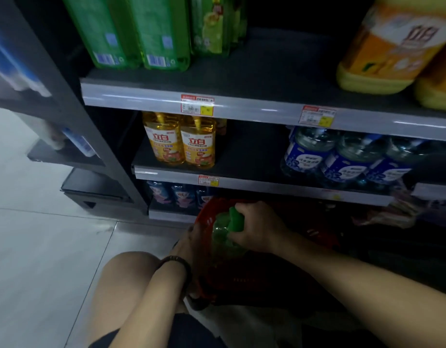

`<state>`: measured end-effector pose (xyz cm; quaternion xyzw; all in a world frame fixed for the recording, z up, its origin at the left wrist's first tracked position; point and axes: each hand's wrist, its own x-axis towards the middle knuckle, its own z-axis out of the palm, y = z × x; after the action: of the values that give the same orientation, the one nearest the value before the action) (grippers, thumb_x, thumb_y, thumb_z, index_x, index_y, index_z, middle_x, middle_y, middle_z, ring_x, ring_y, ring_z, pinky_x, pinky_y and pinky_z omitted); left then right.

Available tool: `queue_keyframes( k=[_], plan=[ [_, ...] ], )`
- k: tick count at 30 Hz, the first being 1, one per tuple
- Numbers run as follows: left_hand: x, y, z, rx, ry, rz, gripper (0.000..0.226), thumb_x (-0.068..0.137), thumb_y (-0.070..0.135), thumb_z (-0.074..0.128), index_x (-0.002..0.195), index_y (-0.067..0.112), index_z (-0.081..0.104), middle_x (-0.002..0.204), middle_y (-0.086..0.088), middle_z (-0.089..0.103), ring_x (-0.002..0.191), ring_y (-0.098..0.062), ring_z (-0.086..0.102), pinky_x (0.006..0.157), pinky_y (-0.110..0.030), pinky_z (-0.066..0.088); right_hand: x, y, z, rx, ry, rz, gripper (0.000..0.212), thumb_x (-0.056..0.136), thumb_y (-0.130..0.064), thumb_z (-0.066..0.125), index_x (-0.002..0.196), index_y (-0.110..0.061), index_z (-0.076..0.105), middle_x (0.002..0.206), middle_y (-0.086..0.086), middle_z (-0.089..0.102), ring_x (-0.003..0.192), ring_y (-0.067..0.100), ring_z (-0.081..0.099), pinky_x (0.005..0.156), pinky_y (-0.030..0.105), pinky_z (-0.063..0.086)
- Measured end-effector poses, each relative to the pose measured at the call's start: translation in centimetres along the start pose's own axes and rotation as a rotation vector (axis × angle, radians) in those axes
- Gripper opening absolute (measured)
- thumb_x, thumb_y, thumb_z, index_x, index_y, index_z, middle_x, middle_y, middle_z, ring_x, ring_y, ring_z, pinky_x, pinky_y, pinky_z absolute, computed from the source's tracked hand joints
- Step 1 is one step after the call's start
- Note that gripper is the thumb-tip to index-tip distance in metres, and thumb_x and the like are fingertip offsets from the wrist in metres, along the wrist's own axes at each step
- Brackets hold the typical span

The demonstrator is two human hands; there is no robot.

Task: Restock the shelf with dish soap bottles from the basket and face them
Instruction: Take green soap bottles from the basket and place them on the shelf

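A red basket [205,217] sits on the floor in front of the dark shelf unit. My right hand [257,227] grips the green cap of a green dish soap bottle [223,232] standing in the basket. My left hand [189,239], with a dark bracelet at the wrist, rests against the basket's left rim beside the bottle; its fingers are mostly hidden. Several green dish soap bottles [131,33] stand on the upper shelf [242,101], some turned with their barcodes to the front. Right of them the shelf is bare.
Large yellow bottles [392,46] stand at the upper right. The middle shelf holds two yellow bottles [181,141] and blue-labelled bottles [342,156]. Dark blue bottles [179,197] fill the lowest shelf. My bare knee [126,277] is left of the basket. Pale floor tiles [41,247] lie to the left.
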<state>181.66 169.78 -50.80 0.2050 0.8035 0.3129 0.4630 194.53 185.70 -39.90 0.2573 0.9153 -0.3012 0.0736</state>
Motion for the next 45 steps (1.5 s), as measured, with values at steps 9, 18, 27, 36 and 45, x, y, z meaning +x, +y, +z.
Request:
queue_keyframes(
  k=[9,18,27,36,45],
  plan=[
    [-9.7,9.0,-0.6,-0.326,0.001,0.537,0.075,0.065,0.016,0.095,0.132,0.019,0.063,0.122,0.000,0.078,0.115,-0.018,0.074,0.094,-0.034,0.061,-6.7,-5.2,-13.6,0.019,0.203,-0.214,0.037,0.067,-0.042,0.092,0.067,-0.025,0.060,0.065,-0.009,0.062,0.058,0.000,0.056,0.050,0.018,0.033],
    [-14.7,17.2,-3.7,-0.439,0.166,0.735,0.067,0.068,0.015,0.097,0.128,0.013,0.069,0.122,-0.006,0.078,0.114,-0.026,0.075,0.090,-0.039,0.063,-8.2,-7.0,-21.3,0.355,0.427,-0.283,0.046,0.071,-0.059,0.089,0.102,-0.030,0.071,0.082,-0.003,0.072,0.074,0.016,0.070,0.067,0.040,0.056],
    [-16.3,25.9,-9.7,-0.470,0.179,0.709,0.050,0.076,0.027,0.092,0.122,0.017,0.074,0.117,-0.004,0.080,0.110,-0.027,0.077,0.093,-0.047,0.061,-5.0,-4.7,-18.0,0.653,0.257,-0.358,0.081,0.080,-0.037,0.093,0.148,-0.041,0.049,0.137,-0.015,0.070,0.124,0.010,0.070,0.102,0.047,0.059],
    [-13.3,30.9,-14.2,-0.329,0.334,0.638,0.057,0.097,0.053,0.066,0.142,0.020,0.055,0.138,0.010,0.061,0.122,-0.015,0.064,0.108,-0.044,0.052,3.0,-8.3,-22.7,0.893,0.324,-0.260,0.047,0.083,-0.017,0.091,0.125,-0.022,0.069,0.112,-0.002,0.082,0.101,0.019,0.080,0.096,0.052,0.062],
    [-7.4,29.8,-18.1,-0.037,0.567,0.672,0.096,0.091,0.031,0.081,0.165,0.043,0.021,0.157,-0.005,0.050,0.135,-0.031,0.059,0.107,-0.053,0.054,12.8,-10.0,-24.7,0.851,0.505,-0.368,0.059,0.081,-0.014,0.092,0.131,-0.017,0.062,0.120,0.000,0.079,0.108,0.018,0.077,0.100,0.051,0.061]
  ],
)
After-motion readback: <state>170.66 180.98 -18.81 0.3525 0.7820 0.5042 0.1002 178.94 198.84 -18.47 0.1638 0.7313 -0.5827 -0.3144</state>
